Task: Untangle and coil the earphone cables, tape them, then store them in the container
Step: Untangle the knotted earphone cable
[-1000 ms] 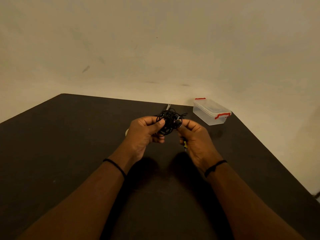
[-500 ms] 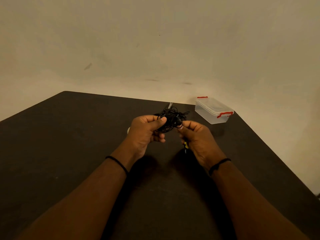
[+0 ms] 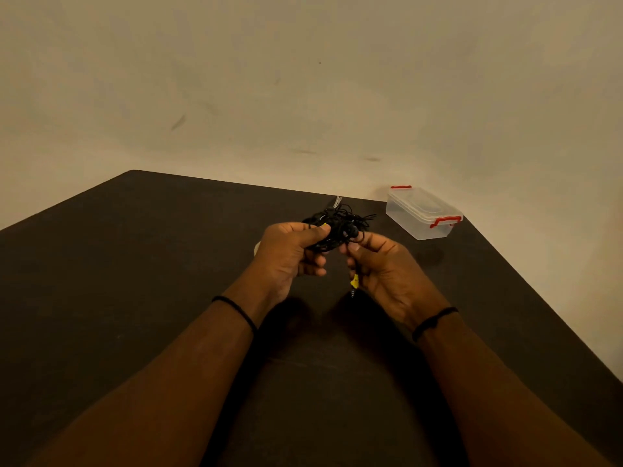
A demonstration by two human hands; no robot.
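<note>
The tangled black bundle of earphone cables [image 3: 337, 225] is held above the dark bench [image 3: 135, 264], near and to the left of the clear plastic container with red latches [image 3: 423, 214], whose lid is on. The left hand [image 3: 290, 254] has its grip clamped on the bundle's left side, thumb pressed across the top. The right hand [image 3: 387, 267] pinches strands on the side nearer the container, and a yellow-marked plug [image 3: 354, 283] dangles below it (a free end worth following). To untangle well, I would keep the left grip steady as an anchor and feed that plug end back through the loops, loosening rather than pulling tight. Compared with a second ago, both hands and the bundle are placed almost the same relative to the container; the knot looks no looser.
</note>
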